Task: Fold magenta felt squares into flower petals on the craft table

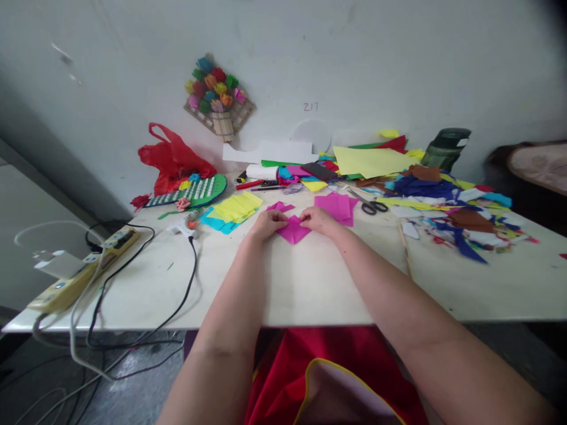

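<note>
A creased piece of magenta paper (293, 231) lies on the white table between my two hands, one corner pointing toward me. My left hand (268, 224) pinches its left side and my right hand (317, 221) pinches its right side. Just beyond my left hand rests a small folded magenta piece (280, 206). A stack of magenta sheets (335, 208) sits behind my right hand. Left of my hands are yellow sheets (238, 205) on top of blue sheets (219, 223). Scissors (374, 207) with dark handles lie to the right.
A glue gun (185, 226) with its cord and a yellow power strip (84, 271) occupy the left side. Colourful scraps (469, 221) pile up at the right, near a thin stick (405, 251). A green bottle (446, 149) and a red plastic bag (172, 156) stand at the back.
</note>
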Available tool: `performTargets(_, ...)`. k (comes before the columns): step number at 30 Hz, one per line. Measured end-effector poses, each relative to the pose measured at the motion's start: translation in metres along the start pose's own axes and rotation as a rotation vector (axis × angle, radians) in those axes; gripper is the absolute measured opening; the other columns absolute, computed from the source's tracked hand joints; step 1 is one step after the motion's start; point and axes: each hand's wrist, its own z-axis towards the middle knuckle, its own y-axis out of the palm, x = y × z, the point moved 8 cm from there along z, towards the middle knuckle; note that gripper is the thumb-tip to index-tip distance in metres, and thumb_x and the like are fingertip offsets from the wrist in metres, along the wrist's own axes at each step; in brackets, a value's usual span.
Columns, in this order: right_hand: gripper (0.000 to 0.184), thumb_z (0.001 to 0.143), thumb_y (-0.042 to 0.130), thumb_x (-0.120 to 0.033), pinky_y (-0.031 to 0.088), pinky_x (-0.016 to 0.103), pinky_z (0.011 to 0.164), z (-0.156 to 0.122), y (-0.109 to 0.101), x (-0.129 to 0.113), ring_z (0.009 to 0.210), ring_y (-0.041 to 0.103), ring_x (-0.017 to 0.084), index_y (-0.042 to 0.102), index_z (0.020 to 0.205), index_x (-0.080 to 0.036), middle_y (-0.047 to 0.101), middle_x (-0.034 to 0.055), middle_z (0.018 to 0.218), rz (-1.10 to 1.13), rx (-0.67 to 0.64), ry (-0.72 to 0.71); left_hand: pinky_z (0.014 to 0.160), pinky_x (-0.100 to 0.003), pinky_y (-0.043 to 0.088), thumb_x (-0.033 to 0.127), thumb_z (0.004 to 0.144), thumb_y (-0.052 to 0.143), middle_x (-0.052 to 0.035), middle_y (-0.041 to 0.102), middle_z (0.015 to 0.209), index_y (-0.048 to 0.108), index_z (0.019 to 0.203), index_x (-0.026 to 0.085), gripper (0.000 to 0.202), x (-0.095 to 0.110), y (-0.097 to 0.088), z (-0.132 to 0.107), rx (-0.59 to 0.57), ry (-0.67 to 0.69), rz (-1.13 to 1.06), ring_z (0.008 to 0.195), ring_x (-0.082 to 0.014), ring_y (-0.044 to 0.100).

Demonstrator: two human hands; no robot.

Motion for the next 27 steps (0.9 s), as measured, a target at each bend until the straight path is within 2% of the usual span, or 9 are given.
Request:
performTargets(6, 0.014, 0.066, 0.066, -0.017, 0.045, 0.023, 0.066, -0.002, -0.002, -0.005, 0.074, 0.061, 0.015, 0.071, 0.079, -0.019, 0.069, 0.0028, 0.083, -0.087, 0.031, -0.053, 0.071, -0.029, 0.046, 0.021, 0.060, 0.064, -0.0064, 0.069, 0.078, 0.067, 0.072, 0.014, 0.014, 0.004, -0.008, -0.002, 0.064, 0.021, 0.163, 0.070, -0.0158, 0.058)
performTargets(10, 0.018, 0.066, 0.065, -0.015, 0.044, 0.022, 0.061, -0.003, -0.001, -0.006, 0.066, 0.059, 0.013, 0.069, 0.084, -0.017, 0.068, 0.0015, 0.074, -0.032, 0.024, -0.066, 0.072, -0.028, 0.046, 0.021, 0.061, 0.062, -0.0064, 0.070, 0.080, 0.068, 0.073, 0.015, 0.015, 0.005, -0.007, -0.002, 0.066, 0.019, 0.233, 0.072, -0.0154, 0.058)
performTargets(15, 0.011, 0.065, 0.062, -0.011, 0.042, 0.021, 0.059, -0.005, -0.002, -0.012, 0.064, 0.057, 0.011, 0.067, 0.073, -0.016, 0.066, 0.0013, 0.072, -0.022, -0.005, -0.112, 0.073, -0.027, 0.046, 0.019, 0.061, 0.060, -0.0052, 0.070, 0.080, 0.069, 0.074, 0.015, 0.016, 0.006, -0.008, -0.002, 0.053, 0.053, 0.306, 0.073, -0.0157, 0.059)
performTargets(19, 0.010, 0.065, 0.062, -0.010, 0.042, 0.021, 0.060, -0.005, -0.001, -0.012, 0.065, 0.057, 0.012, 0.066, 0.070, -0.016, 0.066, 0.0013, 0.072, -0.008, -0.034, -0.134, 0.074, -0.026, 0.046, 0.018, 0.061, 0.060, -0.0040, 0.069, 0.080, 0.069, 0.072, 0.016, 0.015, 0.009, -0.007, -0.003, 0.014, 0.095, 0.333, 0.075, -0.0162, 0.060)
performTargets(27, 0.012, 0.066, 0.060, -0.009, 0.041, 0.021, 0.058, -0.009, -0.003, -0.016, 0.063, 0.057, 0.012, 0.067, 0.072, -0.015, 0.067, 0.0016, 0.071, 0.007, -0.099, -0.129, 0.073, -0.025, 0.046, 0.015, 0.060, 0.059, -0.0054, 0.069, 0.087, 0.069, 0.076, 0.015, 0.019, 0.011, -0.005, -0.008, -0.085, 0.062, 0.311, 0.075, -0.0148, 0.059)
